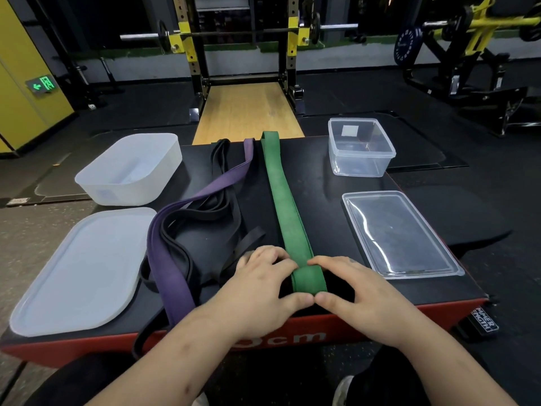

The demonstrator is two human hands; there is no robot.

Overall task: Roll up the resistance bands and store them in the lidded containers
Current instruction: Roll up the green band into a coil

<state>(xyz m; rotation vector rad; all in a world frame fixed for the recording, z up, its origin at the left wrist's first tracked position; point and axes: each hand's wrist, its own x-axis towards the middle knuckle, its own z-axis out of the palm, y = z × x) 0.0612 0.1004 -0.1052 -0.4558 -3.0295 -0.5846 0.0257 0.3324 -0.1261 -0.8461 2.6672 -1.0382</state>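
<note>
1. Green band [281,200] lies flat and straight down the middle of the black-topped box [319,183]. Its far end is at the back edge; its near end is folded over into a short first roll close to the front edge
2. Left hand [263,285]: fingers curled over the top left of the roll, thumb against its near side, gripping the green band
3. Right hand [360,291]: mirrored grip on the roll's right side, fingers on top and thumb at the near side. The two thumb tips touch in front of the roll
4. Purple band [175,273] lies left of the green band in a loose loop, with one end hanging over the front edge. Black bands [216,218] are tangled with it, partly underneath
5. Frosted container [126,191] stands open at back left, with its frosted lid [79,273] flat in front of it
6. Clear container [360,165] stands open at back right, with the clear lid [401,235] flat in front of it, near the right hand
7. All bands lie on the box top, outside both containers
</note>
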